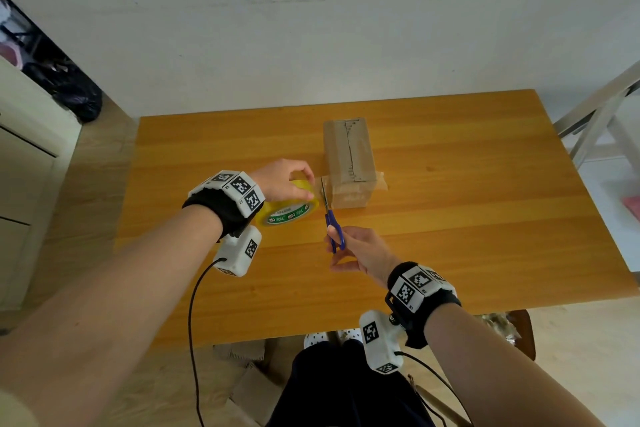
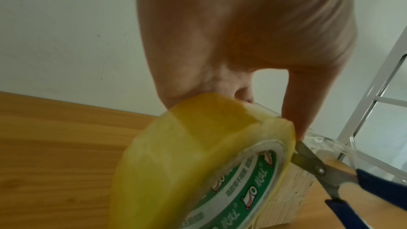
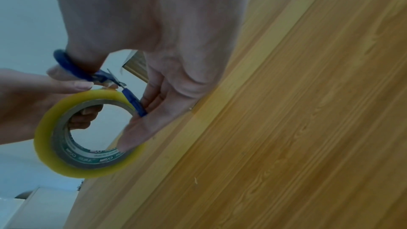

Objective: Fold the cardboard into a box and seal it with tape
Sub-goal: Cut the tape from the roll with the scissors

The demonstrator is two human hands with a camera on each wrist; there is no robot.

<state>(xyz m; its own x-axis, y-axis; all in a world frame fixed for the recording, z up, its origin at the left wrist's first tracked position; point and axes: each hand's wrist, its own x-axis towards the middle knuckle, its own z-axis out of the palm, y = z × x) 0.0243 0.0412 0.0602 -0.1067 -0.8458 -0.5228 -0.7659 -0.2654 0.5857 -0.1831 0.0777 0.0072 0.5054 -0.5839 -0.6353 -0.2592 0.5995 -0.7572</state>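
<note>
Left hand [image 1: 284,182] grips the tape roll [image 1: 289,211] just beside the folded box [image 1: 348,163] mid-table [image 1: 485,201]; right hand [image 1: 360,253] holds open scissors [image 1: 330,218] at the stretched strip. Folding looks done, top seam taped; cutting and pressing down this near-end strip remain.

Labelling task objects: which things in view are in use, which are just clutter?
In use: cardboard box; tape roll, held by left hand; scissors in right hand; table.
Clutter: black bag; white frame.
</note>
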